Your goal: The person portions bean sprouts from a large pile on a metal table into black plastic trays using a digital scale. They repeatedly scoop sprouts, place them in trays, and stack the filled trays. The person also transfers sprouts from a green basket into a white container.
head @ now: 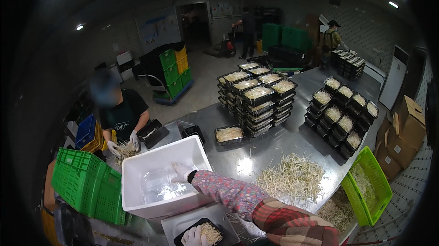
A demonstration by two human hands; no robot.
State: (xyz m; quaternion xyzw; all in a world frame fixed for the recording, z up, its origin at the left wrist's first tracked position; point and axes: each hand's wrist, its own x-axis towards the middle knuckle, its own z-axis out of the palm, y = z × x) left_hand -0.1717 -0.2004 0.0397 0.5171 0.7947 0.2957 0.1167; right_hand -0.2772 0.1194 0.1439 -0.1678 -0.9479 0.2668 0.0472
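My right hand [181, 172], in a white glove, reaches into a white foam box [161, 208] with its fingers spread. Clear plastic lids [157, 181] lie in the box beside and below that hand; contact with them is hard to make out. At the bottom edge, my gloved left hand [192, 237] lies over a black plastic tray [177, 239] of pale sprouts [211, 235]. Its grip is unclear, and part of it is cut off by the picture's edge. Beneath the tray is a metal platform [171, 223], apparently a scale.
A loose sprout heap [291, 177] covers the steel table [219, 157] at right. Stacked filled trays [259, 95] rise behind, others [337, 119] farther right. Green crates [85, 181] flank the box. Across the table, a gloved co-worker [123, 115] handles sprouts. A lime basket [367, 191] tilts at right.
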